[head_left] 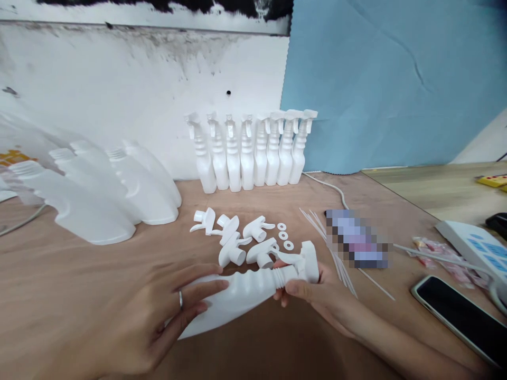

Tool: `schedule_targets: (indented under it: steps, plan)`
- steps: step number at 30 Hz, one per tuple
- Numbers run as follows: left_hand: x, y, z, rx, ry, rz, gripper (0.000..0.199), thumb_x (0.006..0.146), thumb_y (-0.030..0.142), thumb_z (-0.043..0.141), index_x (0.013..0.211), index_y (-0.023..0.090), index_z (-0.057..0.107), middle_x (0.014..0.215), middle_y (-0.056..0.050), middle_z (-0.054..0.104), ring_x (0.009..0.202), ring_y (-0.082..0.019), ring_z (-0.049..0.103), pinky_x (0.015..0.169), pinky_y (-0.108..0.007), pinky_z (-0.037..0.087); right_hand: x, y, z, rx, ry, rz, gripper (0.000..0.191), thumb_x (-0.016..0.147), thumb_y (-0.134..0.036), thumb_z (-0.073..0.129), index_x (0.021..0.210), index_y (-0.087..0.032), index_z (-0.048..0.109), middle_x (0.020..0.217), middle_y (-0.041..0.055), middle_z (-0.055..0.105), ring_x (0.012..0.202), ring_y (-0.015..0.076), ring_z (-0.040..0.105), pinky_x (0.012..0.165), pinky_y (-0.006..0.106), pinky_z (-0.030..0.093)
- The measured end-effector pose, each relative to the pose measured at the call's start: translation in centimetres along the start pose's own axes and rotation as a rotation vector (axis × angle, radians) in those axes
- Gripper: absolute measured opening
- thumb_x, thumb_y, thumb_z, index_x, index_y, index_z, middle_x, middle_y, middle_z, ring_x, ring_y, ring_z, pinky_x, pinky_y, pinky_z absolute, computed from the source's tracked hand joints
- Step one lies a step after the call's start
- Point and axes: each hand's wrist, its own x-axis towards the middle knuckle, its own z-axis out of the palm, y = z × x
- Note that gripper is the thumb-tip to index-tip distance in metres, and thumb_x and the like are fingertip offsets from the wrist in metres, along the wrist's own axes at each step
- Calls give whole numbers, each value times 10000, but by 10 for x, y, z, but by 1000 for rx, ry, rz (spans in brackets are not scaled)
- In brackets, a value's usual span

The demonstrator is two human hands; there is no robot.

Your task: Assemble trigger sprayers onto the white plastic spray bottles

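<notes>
A white spray bottle (245,295) lies tilted nearly sideways between my hands, its neck toward the right. My left hand (158,311), with a ring on one finger, is closed around the bottle's body near its base. My right hand (320,301) grips the trigger sprayer head (309,264) at the neck, thumb on the near side and some fingers hidden behind. The head sits on the bottle's neck; how tightly, I cannot tell. Just beyond lie several loose trigger sprayer heads (259,228) and three white ring washers (283,235).
Several spray bottles with heads (247,163) stand in a row against the wall. Headless white bottles (91,206) stand at the left. Thin white tubes (336,258), a pixelated device (356,237), a phone (459,316) and a cable (332,187) lie at the right.
</notes>
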Motion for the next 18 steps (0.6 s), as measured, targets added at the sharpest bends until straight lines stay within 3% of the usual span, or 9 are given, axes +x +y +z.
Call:
schedule_targets:
  steps: [5,8,11,14,18]
  plan:
    - [3,6,13,78,65,96,419,960,141,449,1364,200,545,1266,-89,670,1081,-236,651,867,-364,559,2,10,0,17,21,-3,391,716,-348,868,995,-135,695,809,54,714,679,172,670,666,317,537]
    - [6,11,29,219,124,71,404,954,159,487,1350,178,564,1284,-123,648,1097,-293,621,873,-436,532,2,14,-1,-10,53,0,401,709,-345,874,988,-126,688,757,45,706,637,165,657,656,320,528]
    - [11,18,43,314,128,-1,451,961,387,549,1342,147,576,1279,-154,633,1067,-340,593,861,-497,501,2,16,-2,1,81,-9,422,712,-350,873,1010,-135,665,746,36,702,618,161,646,638,314,517]
    - [16,24,50,328,124,-59,713,861,683,566,1301,123,600,1199,-168,651,1016,-358,576,845,-526,480,2,15,-3,30,47,-27,497,696,-319,884,1087,-171,616,815,33,715,694,171,664,702,325,526]
    - [18,28,51,296,155,-92,623,855,596,637,1256,120,608,1150,-158,655,1009,-348,570,849,-512,467,3,13,-6,-17,44,-14,491,685,-317,886,1039,-166,581,764,38,730,695,180,688,722,330,541]
